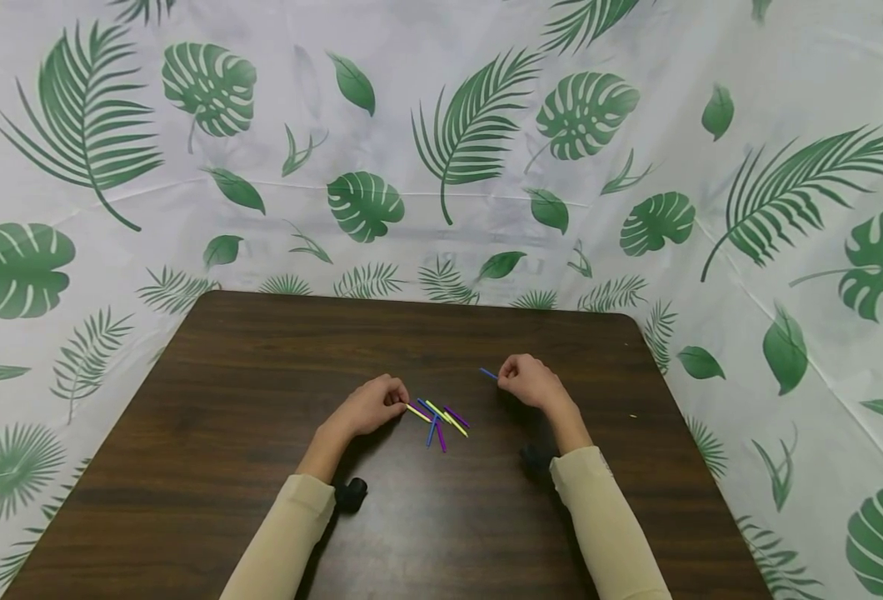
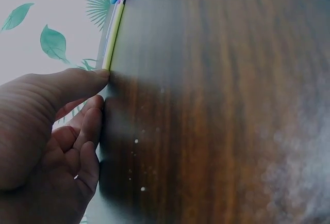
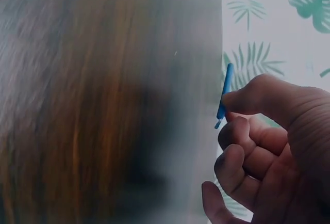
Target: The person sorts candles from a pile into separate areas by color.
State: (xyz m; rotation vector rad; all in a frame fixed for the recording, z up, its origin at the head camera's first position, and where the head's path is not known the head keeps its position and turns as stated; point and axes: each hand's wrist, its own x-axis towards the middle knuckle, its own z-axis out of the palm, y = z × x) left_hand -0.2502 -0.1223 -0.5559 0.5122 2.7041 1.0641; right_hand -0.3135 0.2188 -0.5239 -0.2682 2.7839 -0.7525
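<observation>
In the right wrist view, my right hand [image 1: 531,383] pinches a thin blue candle [image 3: 225,91] between thumb and finger; a narrow wick-like tip shows at its lower end. The head view has this hand over the right half of the table, apart from the pile. My left hand [image 1: 370,407] is at the pile's left side, thumb and finger pinching the near end of a yellow candle [image 2: 114,35]. A purple candle lies close along that one. Other blue, yellow [image 1: 457,427] and purple [image 1: 441,437] candles lie loosely crossed beside it.
The dark wood table [image 1: 321,333] has rounded far corners. A tiny yellow bit [image 1: 633,416] lies near its right edge. Behind and around hangs a white leaf-print cloth [image 1: 276,150]. A black wrist camera [image 1: 351,495] sits at the left sleeve, another [image 1: 536,458] at the right.
</observation>
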